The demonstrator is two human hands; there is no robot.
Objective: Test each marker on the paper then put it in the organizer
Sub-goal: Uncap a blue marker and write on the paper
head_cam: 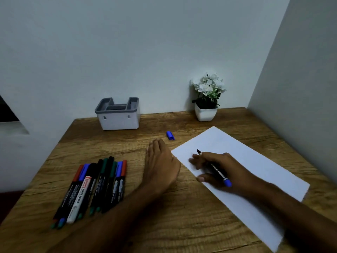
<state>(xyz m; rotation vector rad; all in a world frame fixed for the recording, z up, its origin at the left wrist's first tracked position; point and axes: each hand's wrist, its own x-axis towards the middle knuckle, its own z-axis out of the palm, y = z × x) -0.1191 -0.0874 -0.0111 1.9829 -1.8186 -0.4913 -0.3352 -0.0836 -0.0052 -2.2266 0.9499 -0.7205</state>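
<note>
My right hand [217, 168] grips an uncapped blue marker [217, 170] over the white paper [255, 167], tip pointing up-left just above the sheet. Its blue cap [170, 135] lies on the table beyond the paper's left corner. My left hand [162, 165] lies flat with straight fingers at the paper's left edge. Several capped markers [94, 187] in red, blue, green and black lie bunched at the left. The white organizer with a grey rim [118, 114] stands against the back wall; I see nothing inside it.
A white pot of white flowers [206, 99] stands at the back right by the wall. The wooden table [164, 225] ends at the left edge near the markers. A wall closes the right side.
</note>
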